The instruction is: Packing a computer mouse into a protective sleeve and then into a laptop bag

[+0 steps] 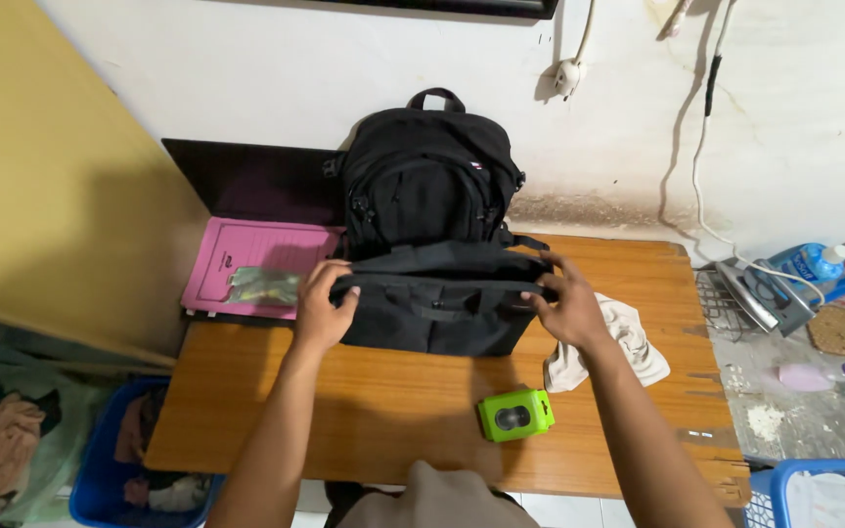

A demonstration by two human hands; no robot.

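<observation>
Gripping both ends of flat black bag on wooden table, before backpack: left hand, right hand, fingers curled over top edge. Looked soft, floppy, light; ends seemed best hold.

1. The bag lies flat on the table, near its back half.
2. The left hand grips the bag's left end, and the right hand grips its right end.
3. The backpack stands upright just behind the bag, against the wall.
4. The folder lies left of the bag, with a packet on top of it.
5. The cloth lies right of the bag, partly under the right wrist.
6. The box sits in front of the bag, towards the right.
7. The iron rests off the table, to its right.
8. The basket stands on the floor, left of the table.
</observation>
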